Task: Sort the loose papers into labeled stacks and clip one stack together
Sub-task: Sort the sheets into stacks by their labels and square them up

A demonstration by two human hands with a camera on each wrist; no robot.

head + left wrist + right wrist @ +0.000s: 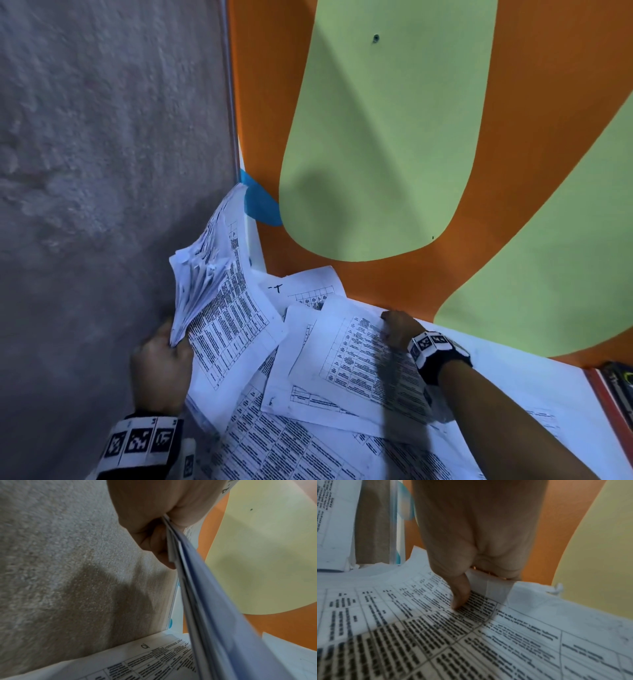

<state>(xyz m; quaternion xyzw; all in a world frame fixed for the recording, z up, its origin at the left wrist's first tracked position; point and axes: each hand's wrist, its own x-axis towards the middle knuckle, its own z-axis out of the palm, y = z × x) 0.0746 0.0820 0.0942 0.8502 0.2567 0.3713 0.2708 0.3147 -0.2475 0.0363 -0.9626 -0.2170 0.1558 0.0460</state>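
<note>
My left hand (161, 359) grips a thick, fanned bundle of printed sheets (212, 291) by its lower corner, held upright at the table's left edge; the left wrist view shows thumb and fingers (154, 540) pinching the bundle's edge (197, 588). Loose printed papers (308, 428) with tables lie scattered over the white table. My right hand (397, 329) is on the far edge of the top loose sheet (363, 359). In the right wrist view the thumb (460, 592) presses on that sheet (436, 628) while the fingers curl under its edge, pinching it.
An orange and light-green wall (376, 137) rises right behind the table. A grey textured wall (85, 171) stands on the left. A sheet marked with a handwritten letter (301, 287) lies near the back. A red-edged object (613, 387) sits at the right.
</note>
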